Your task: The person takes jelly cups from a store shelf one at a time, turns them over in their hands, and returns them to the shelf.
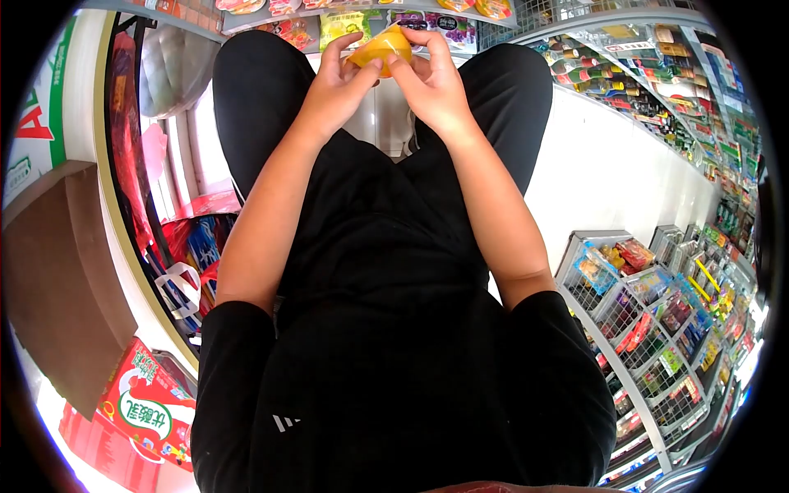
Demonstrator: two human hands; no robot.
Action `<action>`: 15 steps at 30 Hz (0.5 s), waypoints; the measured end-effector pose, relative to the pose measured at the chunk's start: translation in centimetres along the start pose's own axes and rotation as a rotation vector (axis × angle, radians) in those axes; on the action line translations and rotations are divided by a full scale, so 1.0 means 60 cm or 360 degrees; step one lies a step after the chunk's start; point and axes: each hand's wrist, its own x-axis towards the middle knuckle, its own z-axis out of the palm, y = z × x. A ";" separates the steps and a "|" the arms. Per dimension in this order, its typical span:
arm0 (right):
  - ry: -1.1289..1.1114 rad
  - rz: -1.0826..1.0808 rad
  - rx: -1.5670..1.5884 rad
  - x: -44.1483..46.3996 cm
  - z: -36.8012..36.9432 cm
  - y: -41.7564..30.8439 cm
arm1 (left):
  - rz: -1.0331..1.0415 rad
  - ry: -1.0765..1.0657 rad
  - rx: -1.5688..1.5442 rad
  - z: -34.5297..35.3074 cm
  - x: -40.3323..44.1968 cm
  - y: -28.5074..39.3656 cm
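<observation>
Both hands hold a small yellow jelly cup (385,51) between my knees, in front of the shelf. It is tilted, and a pale lid edge shows at its top. My left hand (341,82) grips it from the left, with the thumb on the near side. From the right, my right hand (429,80) has its thumb against the near face and its forefinger over the top edge. The two thumbs almost meet on the cup. Other fingertips are hidden behind it.
Bagged snacks, one green-yellow (343,29) and one dark purple (431,26), lie on the shelf ahead. Bottles (604,78) line the right shelves. Wire baskets (633,312) of packets stand at right. A red carton (148,403) and brown cardboard (66,279) are at left.
</observation>
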 end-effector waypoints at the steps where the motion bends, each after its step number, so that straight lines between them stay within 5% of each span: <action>1: 0.0013 0.0011 -0.0065 0.000 -0.001 -0.004 | 0.0001 -0.0005 0.0005 0.002 0.000 0.004; 7: 0.0088 0.0210 0.0019 0.001 -0.004 -0.031 | -0.0006 0.0043 0.0022 0.011 -0.002 0.009; 15: 0.0035 0.0059 0.0218 0.003 -0.001 -0.027 | 0.0049 0.0037 -0.0086 0.017 -0.003 0.016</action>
